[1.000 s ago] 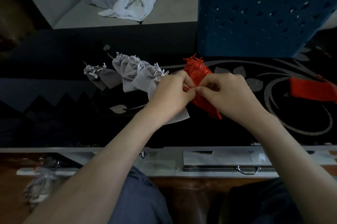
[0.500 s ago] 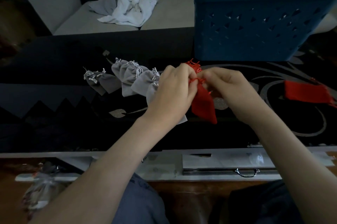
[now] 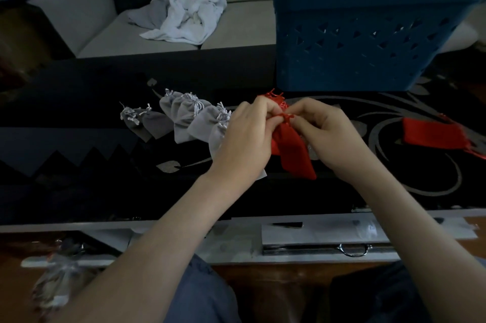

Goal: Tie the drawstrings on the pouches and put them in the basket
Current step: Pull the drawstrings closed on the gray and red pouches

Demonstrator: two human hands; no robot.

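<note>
A red pouch (image 3: 294, 152) hangs between my two hands above the dark table. My left hand (image 3: 249, 136) and my right hand (image 3: 326, 133) both pinch its red drawstrings at the gathered neck. Behind my fingers the top of another red pouch (image 3: 273, 95) shows on the table. A third red pouch (image 3: 434, 133) lies flat at the right. Several grey pouches (image 3: 189, 117) lie in a row to the left of my left hand. The blue basket (image 3: 368, 41) stands at the back right; its inside is hidden.
The dark table (image 3: 79, 112) has a floral pattern at the right. Behind it, a sofa holds crumpled white and grey cloths (image 3: 184, 17). Below the table's front edge a shelf holds a flat case with a metal handle (image 3: 352, 249).
The red pouch has been lifted from the table and now hangs from its strings. My hands have drawn closer together at its neck. The view tilted slightly down.
</note>
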